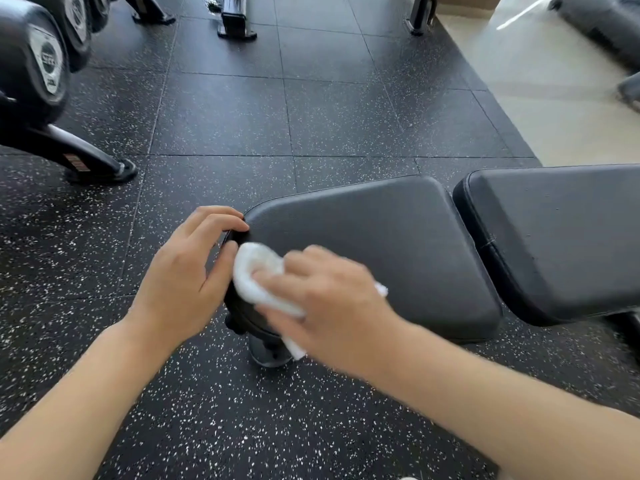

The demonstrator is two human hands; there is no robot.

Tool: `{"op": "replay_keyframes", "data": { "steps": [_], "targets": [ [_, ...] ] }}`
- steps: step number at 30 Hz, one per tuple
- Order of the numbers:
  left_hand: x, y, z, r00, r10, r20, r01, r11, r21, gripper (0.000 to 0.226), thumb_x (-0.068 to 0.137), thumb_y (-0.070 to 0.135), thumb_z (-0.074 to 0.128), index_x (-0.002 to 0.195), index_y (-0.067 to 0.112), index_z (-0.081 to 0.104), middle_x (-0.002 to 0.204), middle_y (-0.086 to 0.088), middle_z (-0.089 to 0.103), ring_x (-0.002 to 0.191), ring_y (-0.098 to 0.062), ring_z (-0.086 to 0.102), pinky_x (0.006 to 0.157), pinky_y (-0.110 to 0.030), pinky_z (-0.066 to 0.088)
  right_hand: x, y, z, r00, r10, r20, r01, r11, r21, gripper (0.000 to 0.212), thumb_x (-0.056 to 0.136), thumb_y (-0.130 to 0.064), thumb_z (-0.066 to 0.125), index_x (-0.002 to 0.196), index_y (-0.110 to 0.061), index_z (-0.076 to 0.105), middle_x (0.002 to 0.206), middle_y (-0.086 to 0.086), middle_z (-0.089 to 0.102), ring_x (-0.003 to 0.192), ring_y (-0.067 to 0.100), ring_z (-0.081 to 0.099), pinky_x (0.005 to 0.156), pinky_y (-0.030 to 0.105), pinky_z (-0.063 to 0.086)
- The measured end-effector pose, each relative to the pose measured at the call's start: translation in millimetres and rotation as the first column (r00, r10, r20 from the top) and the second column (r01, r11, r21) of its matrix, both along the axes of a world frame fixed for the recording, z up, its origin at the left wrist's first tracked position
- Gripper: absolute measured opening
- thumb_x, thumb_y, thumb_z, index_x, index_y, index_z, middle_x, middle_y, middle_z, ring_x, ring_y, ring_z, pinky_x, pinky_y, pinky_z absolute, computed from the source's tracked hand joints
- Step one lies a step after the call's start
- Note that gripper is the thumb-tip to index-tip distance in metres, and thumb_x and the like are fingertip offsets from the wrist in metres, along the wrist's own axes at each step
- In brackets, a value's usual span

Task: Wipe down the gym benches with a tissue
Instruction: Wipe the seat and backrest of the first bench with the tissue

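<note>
A black padded gym bench runs from the centre to the right, with a tapered seat pad (381,244) and a wider back pad (561,237) beside it. My right hand (329,299) holds a bunched white tissue (256,275) against the narrow near-left end of the seat pad; the hand is blurred. My left hand (187,271) grips that same end of the pad, fingers curled over its corner and thumb next to the tissue. The bench's metal post (266,351) shows below the hands.
Black speckled rubber floor tiles (225,116) lie all around. A dumbbell rack with large dumbbells (38,64) and its foot (100,164) stands at the left. Machine feet (235,22) sit at the top. Pale flooring (540,81) with dark equipment lies at the upper right.
</note>
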State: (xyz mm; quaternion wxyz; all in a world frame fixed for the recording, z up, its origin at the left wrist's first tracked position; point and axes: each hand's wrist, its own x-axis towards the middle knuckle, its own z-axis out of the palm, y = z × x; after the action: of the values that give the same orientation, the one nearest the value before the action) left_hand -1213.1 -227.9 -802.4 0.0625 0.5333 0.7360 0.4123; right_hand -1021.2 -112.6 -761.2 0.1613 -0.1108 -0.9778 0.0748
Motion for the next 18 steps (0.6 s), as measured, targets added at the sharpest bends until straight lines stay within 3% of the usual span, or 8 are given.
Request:
{"op": "replay_keyframes", "data": {
  "steps": [2,3,6,9,11,13,16,18],
  "targets": [
    [-0.9,-0.6,0.4,0.999,0.009,0.036,-0.009,1.000,0.011,0.029,0.102,0.014,0.046,0.122,0.017,0.066,0.133,0.009,0.060,0.125,-0.012,0.059,0.099,-0.026,0.049,-3.6,-8.1,0.2,0.996,0.077,-0.048,-0.081,0.993,-0.086,0.027,0.099,-0.037,0.054,0.113,-0.023,0.073,0.081,-0.004,0.055,0.074,0.021,0.047,0.059,0.032,0.035],
    [-0.7,-1.3,1.6,0.999,0.014,0.043,-0.014,1.000,0.013,0.029,0.102,0.013,0.046,0.122,0.018,0.067,0.133,0.009,0.061,0.124,-0.012,0.059,0.098,-0.021,0.048,-9.2,-1.4,2.7,0.998,0.061,-0.024,-0.062,0.998,-0.023,0.029,0.099,-0.040,0.052,0.114,-0.027,0.072,0.083,-0.005,0.056,0.076,0.020,0.051,0.060,0.031,0.038],
    [2.0,-3.8,4.4,0.998,0.020,0.052,-0.021,1.000,0.004,0.028,0.101,0.016,0.050,0.124,0.018,0.067,0.134,0.011,0.061,0.126,-0.012,0.059,0.100,-0.020,0.048,-25.9,55.8,5.8,0.984,-0.178,-0.032,0.180,0.978,0.100,0.035,0.101,-0.042,0.043,0.130,-0.033,0.062,0.093,-0.003,0.060,0.093,0.025,0.063,0.071,0.036,0.048],
    [3.2,-7.1,5.8,0.998,0.023,0.051,-0.022,1.000,-0.022,0.030,0.100,0.017,0.053,0.127,0.019,0.066,0.135,0.013,0.060,0.127,-0.013,0.060,0.101,-0.032,0.052,-32.8,106.6,12.7,0.906,-0.419,-0.064,0.411,0.905,-0.108,0.025,0.101,-0.043,0.057,0.100,-0.020,0.067,0.082,-0.002,0.051,0.092,0.030,0.061,0.068,0.035,0.035],
    [3.3,-9.8,6.2,0.999,0.023,0.046,-0.021,0.999,-0.030,0.032,0.098,0.016,0.053,0.128,0.018,0.066,0.135,0.012,0.060,0.126,-0.014,0.060,0.100,-0.035,0.053,-39.3,87.8,11.3,0.926,-0.372,-0.064,0.368,0.928,-0.057,0.026,0.099,-0.042,0.061,0.098,-0.018,0.067,0.083,-0.002,0.051,0.089,0.029,0.060,0.066,0.034,0.034],
    [2.4,-13.3,6.3,0.998,0.018,0.065,-0.017,1.000,-0.022,0.031,0.096,0.012,0.051,0.123,0.017,0.065,0.134,0.011,0.062,0.124,-0.015,0.062,0.097,-0.033,0.053,-41.1,35.9,10.8,0.979,-0.192,-0.071,0.195,0.980,0.046,0.028,0.093,-0.037,0.067,0.114,-0.019,0.070,0.084,-0.001,0.059,0.079,0.028,0.062,0.060,0.032,0.044],
    [-1.2,-16.2,5.8,0.989,0.049,0.142,-0.051,0.999,0.009,0.020,0.095,0.009,0.049,0.106,0.017,0.064,0.129,0.013,0.066,0.117,-0.017,0.066,0.094,-0.036,0.055,-31.6,-14.4,6.1,0.999,0.007,-0.032,-0.010,0.997,-0.072,0.031,0.097,-0.038,0.054,0.114,-0.020,0.072,0.079,-0.004,0.056,0.073,0.021,0.051,0.061,0.032,0.038],
    [-1.5,-16.3,7.5,0.984,0.050,0.169,-0.055,0.998,0.025,0.025,0.095,0.007,0.047,0.110,0.017,0.065,0.128,0.012,0.067,0.120,-0.020,0.066,0.094,-0.042,0.056,-18.3,-13.5,7.9,0.998,0.067,0.007,-0.066,0.990,-0.126,0.029,0.100,-0.038,0.052,0.111,-0.022,0.074,0.078,-0.005,0.053,0.073,0.019,0.045,0.061,0.031,0.036]
  ]
}}
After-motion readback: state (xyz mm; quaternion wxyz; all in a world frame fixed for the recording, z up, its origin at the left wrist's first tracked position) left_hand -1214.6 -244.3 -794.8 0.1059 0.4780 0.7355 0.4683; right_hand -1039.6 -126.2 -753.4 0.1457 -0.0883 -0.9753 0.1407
